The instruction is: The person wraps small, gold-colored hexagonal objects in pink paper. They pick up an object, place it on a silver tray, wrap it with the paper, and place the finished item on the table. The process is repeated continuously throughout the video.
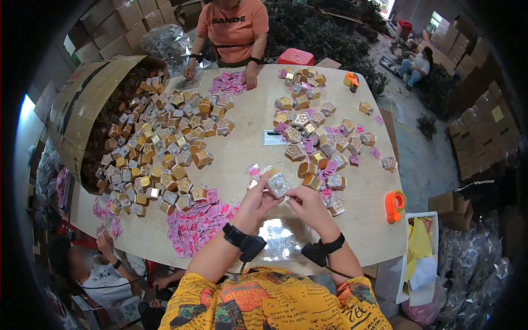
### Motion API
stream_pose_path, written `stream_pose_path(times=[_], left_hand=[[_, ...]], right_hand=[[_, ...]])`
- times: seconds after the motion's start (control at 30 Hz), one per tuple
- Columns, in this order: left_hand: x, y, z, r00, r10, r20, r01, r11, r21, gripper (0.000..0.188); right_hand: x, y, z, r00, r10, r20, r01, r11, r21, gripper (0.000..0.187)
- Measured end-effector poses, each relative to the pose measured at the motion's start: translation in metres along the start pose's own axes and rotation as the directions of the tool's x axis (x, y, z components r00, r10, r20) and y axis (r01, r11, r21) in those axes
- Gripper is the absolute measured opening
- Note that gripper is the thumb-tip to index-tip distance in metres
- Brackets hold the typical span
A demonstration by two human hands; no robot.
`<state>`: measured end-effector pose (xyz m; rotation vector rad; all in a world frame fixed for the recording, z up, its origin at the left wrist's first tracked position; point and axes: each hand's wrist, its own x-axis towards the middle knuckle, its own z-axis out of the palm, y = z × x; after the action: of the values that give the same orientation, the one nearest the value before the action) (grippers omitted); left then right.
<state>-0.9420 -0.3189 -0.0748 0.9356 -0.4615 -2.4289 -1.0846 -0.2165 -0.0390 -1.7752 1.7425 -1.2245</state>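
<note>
The pale wooden worktop (242,148) fills the middle of the view. At its 9 o'clock side a big cardboard box (82,104) lies tipped over, and a heap of small gold and brown gift boxes (159,148) spills from it across the surface. A second, looser group of such boxes (319,137) is spread at 2 o'clock. A patch of pink paper tags (198,223) lies at 7 o'clock, near the left forearm. An orange tape dispenser (394,204) stands at the 4 o'clock edge.

At 6 o'clock, just above the worktop, both hands meet around one small silver glittery box (278,185). The left hand (257,199) pinches its left side and the right hand (306,202) pinches its right side, so the fingers are clamped on it from both sides. The box looks about as wide as long; its long axis and facing I cannot tell. Under the hands a shiny clear sheet (280,236) lies.

At 12 o'clock another person's hands (250,74) rest on the worktop.
</note>
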Motion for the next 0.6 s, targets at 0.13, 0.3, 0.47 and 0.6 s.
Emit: stream_pose_path(times=[0.13,0.3,0.47,0.6], left_hand=[[-0.002,-0.003,-0.008,0.998,-0.066,0.023,0.066,0.998,-0.003,0.036],[-0.001,-0.017,-0.026,0.985,-0.172,0.013,0.172,0.985,-0.016,0.035],[0.001,-0.026,-0.034,0.981,-0.185,0.058,0.188,0.981,-0.052,0.04],[0.017,-0.032,-0.05,0.967,-0.193,0.167,0.223,0.958,-0.182,0.043]], right_hand=[[-0.009,0.007,-0.005,0.922,0.326,0.21,-0.384,0.844,0.374,0.011],[-0.014,0.021,0.008,0.845,0.461,0.269,-0.531,0.668,0.521,0.012],[-0.028,0.04,0.03,0.803,0.486,0.343,-0.592,0.592,0.547,0.01],[-0.027,0.042,0.045,0.772,0.565,0.291,-0.609,0.525,0.595,0.011]])
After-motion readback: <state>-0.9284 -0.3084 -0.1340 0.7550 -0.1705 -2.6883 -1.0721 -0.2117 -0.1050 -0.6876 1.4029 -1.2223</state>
